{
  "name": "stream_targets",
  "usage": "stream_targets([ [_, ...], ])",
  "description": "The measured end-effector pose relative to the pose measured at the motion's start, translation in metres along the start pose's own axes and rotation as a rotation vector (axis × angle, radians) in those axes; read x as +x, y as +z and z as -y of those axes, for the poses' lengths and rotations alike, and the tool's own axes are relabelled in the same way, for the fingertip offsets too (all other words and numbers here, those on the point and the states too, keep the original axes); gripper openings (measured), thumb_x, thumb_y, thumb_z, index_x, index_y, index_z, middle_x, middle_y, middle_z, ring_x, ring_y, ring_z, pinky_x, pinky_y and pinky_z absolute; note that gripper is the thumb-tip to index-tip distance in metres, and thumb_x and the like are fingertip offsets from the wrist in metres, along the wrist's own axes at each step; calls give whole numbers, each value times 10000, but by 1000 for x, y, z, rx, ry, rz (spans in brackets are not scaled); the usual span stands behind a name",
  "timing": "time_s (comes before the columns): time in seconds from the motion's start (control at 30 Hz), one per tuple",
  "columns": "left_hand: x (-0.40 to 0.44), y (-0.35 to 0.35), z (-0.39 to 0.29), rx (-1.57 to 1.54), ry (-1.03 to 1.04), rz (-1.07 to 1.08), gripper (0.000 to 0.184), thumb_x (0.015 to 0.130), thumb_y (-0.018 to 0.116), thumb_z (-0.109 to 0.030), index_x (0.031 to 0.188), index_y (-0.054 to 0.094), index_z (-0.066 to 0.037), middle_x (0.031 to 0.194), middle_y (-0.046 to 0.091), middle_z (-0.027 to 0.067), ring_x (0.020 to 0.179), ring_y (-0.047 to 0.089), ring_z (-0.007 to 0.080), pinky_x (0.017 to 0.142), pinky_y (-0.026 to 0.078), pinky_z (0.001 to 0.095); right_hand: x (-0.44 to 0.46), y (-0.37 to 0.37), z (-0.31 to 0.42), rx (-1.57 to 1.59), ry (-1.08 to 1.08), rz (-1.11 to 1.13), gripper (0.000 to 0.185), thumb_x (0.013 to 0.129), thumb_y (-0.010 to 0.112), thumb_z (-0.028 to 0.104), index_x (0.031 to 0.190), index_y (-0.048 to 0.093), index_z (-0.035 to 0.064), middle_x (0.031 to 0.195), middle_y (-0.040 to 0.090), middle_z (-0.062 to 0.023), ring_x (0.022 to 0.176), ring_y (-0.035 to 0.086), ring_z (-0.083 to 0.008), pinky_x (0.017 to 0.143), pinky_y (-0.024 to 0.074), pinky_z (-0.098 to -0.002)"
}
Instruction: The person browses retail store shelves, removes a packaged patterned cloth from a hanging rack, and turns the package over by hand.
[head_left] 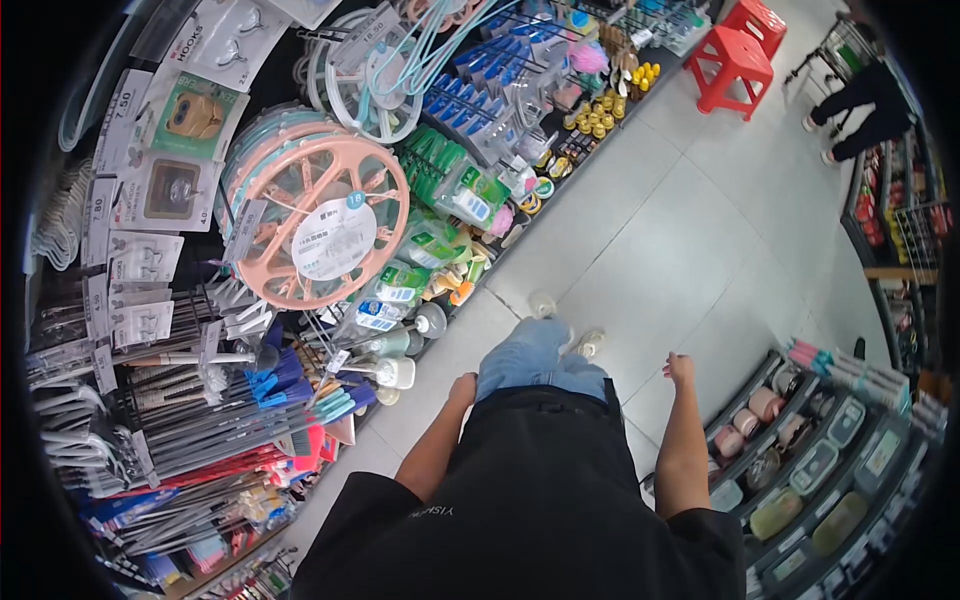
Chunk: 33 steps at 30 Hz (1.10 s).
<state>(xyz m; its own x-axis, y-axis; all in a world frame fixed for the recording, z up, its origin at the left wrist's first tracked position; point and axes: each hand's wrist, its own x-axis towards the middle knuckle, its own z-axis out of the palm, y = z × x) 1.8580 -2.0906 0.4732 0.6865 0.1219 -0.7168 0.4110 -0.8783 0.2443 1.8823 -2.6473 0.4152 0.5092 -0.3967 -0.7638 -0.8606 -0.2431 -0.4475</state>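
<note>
Both my arms hang down at my sides. My left hand (463, 388) is beside my jeans, near the lower edge of the shelf of brushes and plungers; its fingers look curled, but what they hold, if anything, is too small to tell. Out to the right, above the tiled floor, is my right hand (679, 368), with its fingers bent and partly apart and nothing seen in it. A round pink drying rack (322, 222) with a white label hangs on the display at the left.
Red plastic stools (733, 70) stand at the upper right. Beyond them a person in dark trousers (872, 108) is beside a shopping cart (838, 45). Shelves of food containers (813, 467) rise at the lower right. Grey floor tiles (640, 250) run between the displays.
</note>
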Motion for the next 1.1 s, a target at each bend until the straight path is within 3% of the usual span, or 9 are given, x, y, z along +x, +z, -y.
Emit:
stream_targets([
  [0.2,23,0,-12,31,52,112,208,761,555,-125,923,666,-56,916,639,231,901,622,370,758,503,445,47,22,99,-28,-82,53,349,885,512,230,764,616,-80,625,620,-141,511,607,-199,469,524,-315],
  [0.3,74,6,-13,-111,-155,229,207,710,601,-69,902,677,-65,915,648,206,890,625,367,761,507,431,52,47,162,24,-121,98,373,880,537,256,690,626,-53,611,617,-125,510,602,-184,479,517,-298],
  [0.4,110,-8,-32,-17,31,76,240,664,644,-33,897,689,-74,912,661,170,872,628,366,762,512,417,57,59,216,-134,-218,92,340,860,551,256,711,644,-36,623,632,-113,529,611,-180,513,509,-295],
  [0.5,124,-47,-63,-207,38,-10,254,648,668,-49,898,696,-79,887,674,117,824,639,340,756,515,398,58,48,265,-291,-253,65,323,843,552,271,743,662,-16,634,645,-105,561,624,-170,572,506,-297],
  [0.6,148,-66,-66,-359,235,-81,280,639,685,-65,917,697,-88,874,680,69,795,654,260,733,522,356,127,49,256,-420,-312,25,363,816,545,326,791,675,-13,648,656,-114,586,638,-207,631,511,-327],
  [0.7,153,-72,-77,-490,62,-62,318,628,688,-47,943,685,-93,887,679,28,789,657,173,704,526,312,157,39,278,-651,-342,24,437,794,541,385,848,673,-29,760,673,-171,725,661,-289,729,511,-369],
  [0.8,145,-39,-73,-347,30,-77,340,650,663,-16,983,661,-86,879,685,14,773,658,138,672,532,284,174,28,318,-867,-319,104,452,775,549,372,955,656,-28,1049,611,-250,1025,582,-362,900,458,-405],
  [0.93,92,12,-123,-671,-360,54,323,716,616,4,1024,637,-88,791,688,87,611,662,184,537,537,284,210,14,389,-910,-399,217,489,779,549,390,985,636,-45,1058,602,-259,1032,574,-371,903,457,-410],
  [1.1,25,65,-235,-719,-507,227,320,731,623,-23,1044,630,-87,748,675,137,552,650,213,508,534,279,260,14,468,-944,-701,222,426,795,533,405,891,689,21,972,640,-214,958,599,-366,864,473,-413],
])
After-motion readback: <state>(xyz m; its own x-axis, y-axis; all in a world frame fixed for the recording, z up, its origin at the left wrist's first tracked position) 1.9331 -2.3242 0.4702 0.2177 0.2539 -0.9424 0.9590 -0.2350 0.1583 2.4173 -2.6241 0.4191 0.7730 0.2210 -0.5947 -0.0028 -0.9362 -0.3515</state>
